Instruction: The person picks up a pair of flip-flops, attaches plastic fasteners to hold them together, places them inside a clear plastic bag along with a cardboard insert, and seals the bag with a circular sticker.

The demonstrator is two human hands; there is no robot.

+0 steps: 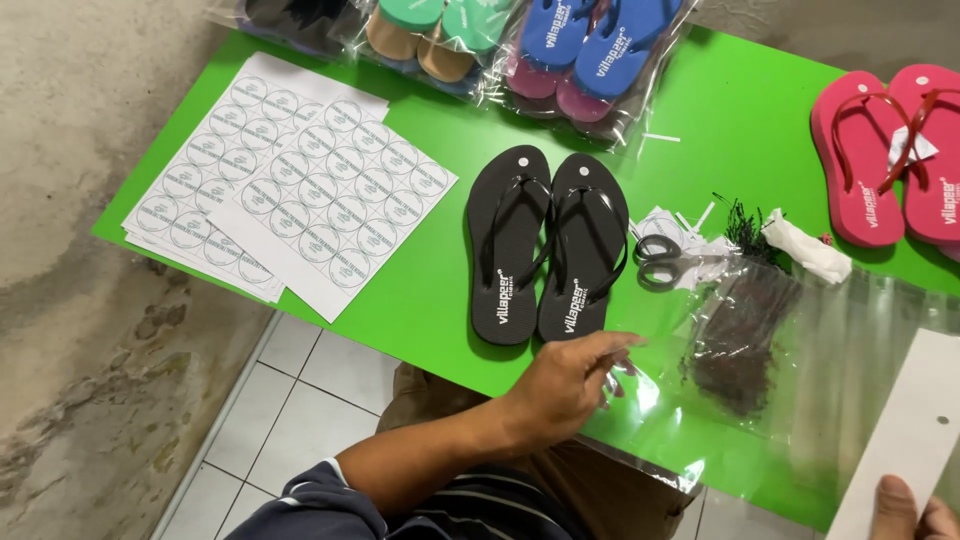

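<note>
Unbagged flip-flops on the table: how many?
4: black pair at centre beside the left hand; red pair at right edge, partly cropped. More sit bagged at the top.

Green tabletop. Black flip-flops lie side by side just beyond the left hand. Sticker sheets farther to its left. Scissors and clear plastic bag between the hands. Red flip-flops and bagged flip-flops well beyond.
</note>
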